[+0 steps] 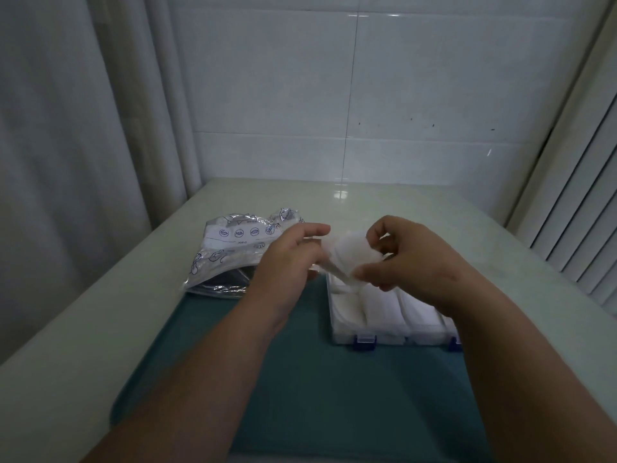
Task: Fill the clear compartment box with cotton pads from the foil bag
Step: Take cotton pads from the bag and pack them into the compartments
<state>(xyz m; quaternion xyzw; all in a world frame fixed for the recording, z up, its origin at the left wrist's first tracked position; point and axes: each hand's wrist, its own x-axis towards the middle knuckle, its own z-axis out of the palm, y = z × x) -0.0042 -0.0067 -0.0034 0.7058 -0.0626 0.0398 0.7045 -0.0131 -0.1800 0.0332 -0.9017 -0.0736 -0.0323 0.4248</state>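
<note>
A stack of pads [350, 255] is gripped by both the left hand [287, 259] and right hand [407, 259] above the box [384, 312]; the bag [233, 252] lies left.

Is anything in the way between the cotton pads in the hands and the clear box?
Nothing I can see. The left hand and right hand hold the cotton pads just above the far end of the clear box. The right forearm hides part of the box, though.
</note>
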